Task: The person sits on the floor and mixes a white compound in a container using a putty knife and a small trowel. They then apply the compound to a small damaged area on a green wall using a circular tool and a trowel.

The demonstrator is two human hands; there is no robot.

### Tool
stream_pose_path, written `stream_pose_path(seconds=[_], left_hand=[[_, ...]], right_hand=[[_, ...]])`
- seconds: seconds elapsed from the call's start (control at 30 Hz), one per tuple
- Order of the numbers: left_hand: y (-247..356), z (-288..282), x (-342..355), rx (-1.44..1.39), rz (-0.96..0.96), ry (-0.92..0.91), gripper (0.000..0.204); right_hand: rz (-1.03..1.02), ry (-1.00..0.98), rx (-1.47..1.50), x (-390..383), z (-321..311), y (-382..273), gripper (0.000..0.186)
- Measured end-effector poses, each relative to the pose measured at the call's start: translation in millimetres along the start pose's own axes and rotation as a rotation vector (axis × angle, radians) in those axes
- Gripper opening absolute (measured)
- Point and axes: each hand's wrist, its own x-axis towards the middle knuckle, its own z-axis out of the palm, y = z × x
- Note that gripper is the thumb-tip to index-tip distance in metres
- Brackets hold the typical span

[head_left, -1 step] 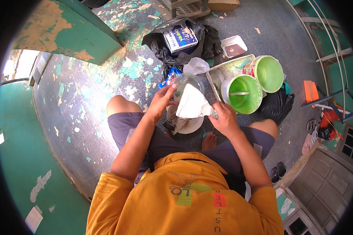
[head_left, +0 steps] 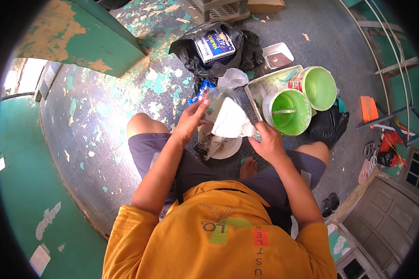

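In front of me is a white wedge-shaped piece [head_left: 231, 120], with a ragged, brownish narrow end. My right hand [head_left: 267, 142] is closed on that narrow end, and a bit of green shows by its fingers. My left hand [head_left: 191, 120] is beside the wide part, thumb and fingers spread apart; whether a fingertip touches the piece or the clear plastic behind it is hard to tell. Behind and partly hidden by the piece is a clear round plastic container [head_left: 214, 98]. Under it, between my feet, a round whitish dish [head_left: 229, 149] holds scraps and a dark flat object.
Two green-lined buckets [head_left: 291, 122] stand at the right by a dirty tray [head_left: 254, 95], a stick lying across the nearer one. Farther off are a black bag [head_left: 244, 51] around a box [head_left: 214, 49] and a small white tray [head_left: 278, 56]. Paint flakes litter the floor.
The white piece has shifted slightly right and turned a little in my right hand, which has also moved a touch to the right. My left hand stays almost still.
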Motion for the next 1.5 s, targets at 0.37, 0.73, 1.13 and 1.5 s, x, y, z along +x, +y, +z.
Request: stream_pose_path(seconds=[0.37, 0.73, 1.13, 1.5], left_hand=[[6, -60, -14, -0.154, 0.071, 0.041, 0.081], [6, -50, -17, -0.267, 0.197, 0.072, 0.064], [18, -43, -53, 0.009, 0.179, 0.262, 0.068], [43, -6, -55, 0.505, 0.588, 0.646, 0.082]], right_hand=[[0.563, -0.375, 0.001, -18, 25, 23, 0.052], [0.545, -0.199, -0.009, 29, 120, 94, 0.058], [0.567, -0.100, 0.807, 33, 106, 40, 0.049], [-0.479, -0.083, 0.305, 125, 28, -79, 0.048]])
